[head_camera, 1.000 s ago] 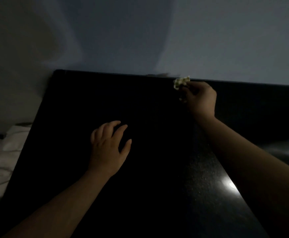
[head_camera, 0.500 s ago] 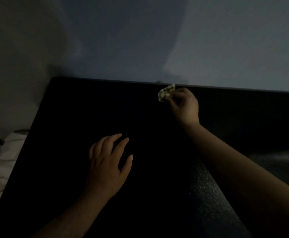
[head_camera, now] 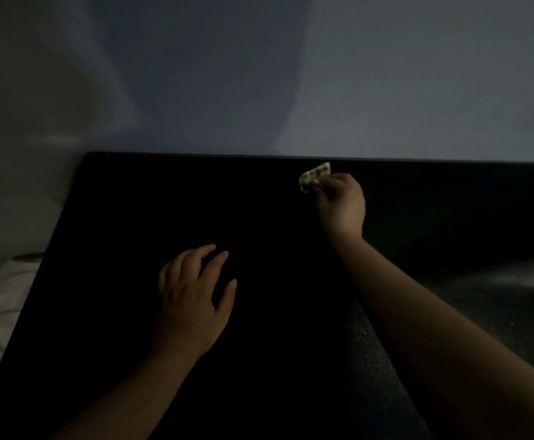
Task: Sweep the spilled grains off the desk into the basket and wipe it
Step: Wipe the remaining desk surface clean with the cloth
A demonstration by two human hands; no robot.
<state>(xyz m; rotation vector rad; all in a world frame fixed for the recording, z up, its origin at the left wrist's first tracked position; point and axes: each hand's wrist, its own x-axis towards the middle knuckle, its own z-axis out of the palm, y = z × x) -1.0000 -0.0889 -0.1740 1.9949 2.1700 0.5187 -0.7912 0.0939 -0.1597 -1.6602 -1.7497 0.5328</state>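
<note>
Dim room: a black desk (head_camera: pixel 132 249) abuts a pale wall (head_camera: pixel 386 90). The right hand (head_camera: pixel 342 201) pinches a small crumpled wipe (head_camera: pixel 315 176) at its fingertips near the desk's far edge, probably to begin a wiping pass. The left hand (head_camera: pixel 192 300) rests on the desk, fingers straight and spread, likely bracing. Faint specks (head_camera: pixel 364 344) beside the right forearm may be grains. The basket is not in view. No writing is legible.

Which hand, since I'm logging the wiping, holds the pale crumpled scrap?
The right hand, up by the far edge of the desk, pinches the pale crumpled scrap; the left hand is spread over it, holding nothing.
</note>
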